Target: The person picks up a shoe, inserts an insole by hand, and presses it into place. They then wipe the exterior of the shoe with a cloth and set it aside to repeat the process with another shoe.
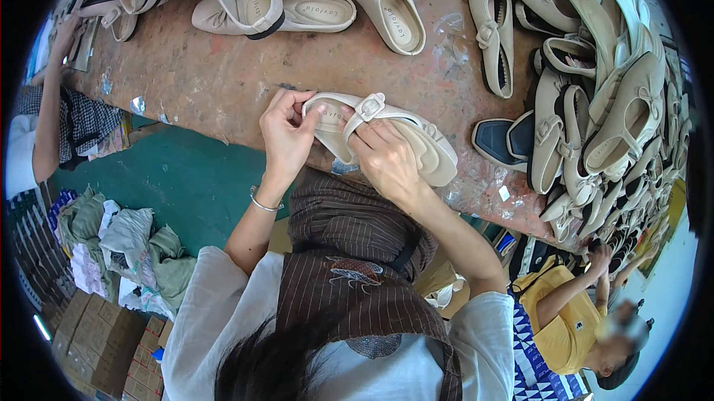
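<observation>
The worn reddish-brown workbench [245, 74] spans the far part of the scene, its near edge running from the left down toward the right, with green flooring [186, 178] below it on the left. A large heap of beige strap shoes [610, 111] covers the right end of the bench, stacked several deep and extending toward the near right edge; one dark blue insole [494, 141] lies at the heap's left margin. A smaller group of beige shoes [282, 0] lies along the far edge at centre and left. At the lower left, a pile of crumpled cloth [126, 245] sits on the floor beside stacked cardboard boxes [97, 341]. A co-worker in a yellow shirt [569, 319] works at the near right, and another person's arm [50, 104] reaches to the bench at the far left. The person wears a brown striped apron [357, 252] over a white top. At the near edge of the bench, centre, a beige Mary Jane shoe [416, 141] lies with its sole down and toe to the right. The left hand [286, 137] grips the heel end of this shoe, thumb on the insole. The right hand [387, 159] grasps the shoe at mid-length, fingers pinching the strap just beside the buckle [370, 106]. A thin bracelet [264, 204] circles the left wrist.
</observation>
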A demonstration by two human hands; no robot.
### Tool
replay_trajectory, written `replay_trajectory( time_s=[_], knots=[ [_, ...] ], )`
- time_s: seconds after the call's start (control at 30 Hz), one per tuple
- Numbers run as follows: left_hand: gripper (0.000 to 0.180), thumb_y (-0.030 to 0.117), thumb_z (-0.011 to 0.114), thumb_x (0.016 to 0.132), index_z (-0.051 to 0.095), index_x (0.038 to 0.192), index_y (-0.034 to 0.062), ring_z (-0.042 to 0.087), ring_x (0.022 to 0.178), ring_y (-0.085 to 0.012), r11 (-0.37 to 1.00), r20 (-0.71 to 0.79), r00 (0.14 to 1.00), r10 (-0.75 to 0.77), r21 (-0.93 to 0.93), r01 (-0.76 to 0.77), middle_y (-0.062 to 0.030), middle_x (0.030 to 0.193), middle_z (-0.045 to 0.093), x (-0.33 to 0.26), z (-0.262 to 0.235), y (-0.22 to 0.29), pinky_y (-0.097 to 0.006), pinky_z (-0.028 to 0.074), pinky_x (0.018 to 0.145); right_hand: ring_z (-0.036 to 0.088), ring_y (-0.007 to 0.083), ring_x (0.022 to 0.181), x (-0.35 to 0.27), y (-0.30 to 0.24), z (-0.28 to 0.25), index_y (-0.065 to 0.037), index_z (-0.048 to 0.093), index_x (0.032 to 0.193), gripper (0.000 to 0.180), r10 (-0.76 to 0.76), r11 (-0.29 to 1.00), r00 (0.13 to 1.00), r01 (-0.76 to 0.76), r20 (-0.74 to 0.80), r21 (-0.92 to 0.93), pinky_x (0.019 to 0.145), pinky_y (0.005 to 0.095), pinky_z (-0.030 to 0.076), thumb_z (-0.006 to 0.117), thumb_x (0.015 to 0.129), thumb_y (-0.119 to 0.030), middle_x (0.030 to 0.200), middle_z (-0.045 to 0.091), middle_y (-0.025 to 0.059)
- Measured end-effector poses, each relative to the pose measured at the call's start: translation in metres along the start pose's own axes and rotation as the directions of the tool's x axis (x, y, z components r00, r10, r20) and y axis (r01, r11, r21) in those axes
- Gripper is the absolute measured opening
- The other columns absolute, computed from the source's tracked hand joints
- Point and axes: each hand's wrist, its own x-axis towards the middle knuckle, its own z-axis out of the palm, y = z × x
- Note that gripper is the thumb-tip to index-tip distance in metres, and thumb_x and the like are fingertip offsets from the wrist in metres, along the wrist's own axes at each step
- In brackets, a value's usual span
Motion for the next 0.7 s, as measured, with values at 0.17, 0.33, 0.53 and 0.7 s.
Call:
replay_trajectory(
  time_s=[0.17,0.33,0.53,0.7],
  knots=[
    [0.01,-0.005,0.067,0.084,0.068,0.094,-0.0045,0.052,0.062,-0.0095,0.989,-0.056,0.993,0.103,0.116,-0.096,-0.0062,0.079,0.059,0.002,0.002,-0.002,-0.025,0.043,0.057,0.066,0.0274,0.103,0.004,-0.004,-0.014,-0.005,0.06,0.13,0.053,0.011,0.999,0.972,-0.023,0.234,0.049,0.09,0.0378,0.054,0.061,0.076,-0.004,0.141,0.056,0.0085],
    [0.006,-0.006,0.062,0.085,0.066,0.089,-0.0045,0.054,0.062,-0.0127,0.984,-0.045,0.995,0.092,0.155,-0.084,-0.0093,0.076,0.06,0.007,0.002,0.001,-0.027,0.044,0.058,0.064,0.0251,0.113,-0.007,-0.021,-0.03,0.005,0.073,0.101,0.033,0.188,0.951,0.966,-0.136,0.175,-0.276,0.115,0.0427,0.033,0.061,0.073,-0.009,0.114,0.07,0.0188],
    [0.004,-0.002,0.061,0.088,0.058,0.086,-0.0024,0.06,0.052,-0.0188,0.989,0.091,0.993,-0.074,0.133,0.062,-0.0111,0.06,0.059,-0.016,0.003,0.021,-0.037,0.044,0.047,0.065,0.0264,0.113,-0.016,-0.001,-0.046,-0.005,0.072,0.078,0.011,0.373,0.921,0.927,-0.374,-0.033,-0.11,0.119,0.0542,0.023,0.062,0.073,-0.002,0.104,0.073,0.0122],
    [0.017,0.013,0.07,0.083,0.055,0.083,0.0056,0.061,0.053,-0.034,0.794,0.42,0.907,0.035,0.539,-0.281,-0.0125,0.06,0.06,-0.085,0.03,0.044,-0.045,0.048,0.052,0.062,0.0348,0.111,-0.004,0.041,-0.081,-0.005,0.065,0.123,0.044,0.489,0.733,0.695,-0.655,-0.527,-0.184,0.106,0.0435,0.041,0.075,0.081,-0.017,0.117,0.065,0.0178]
  ],
)
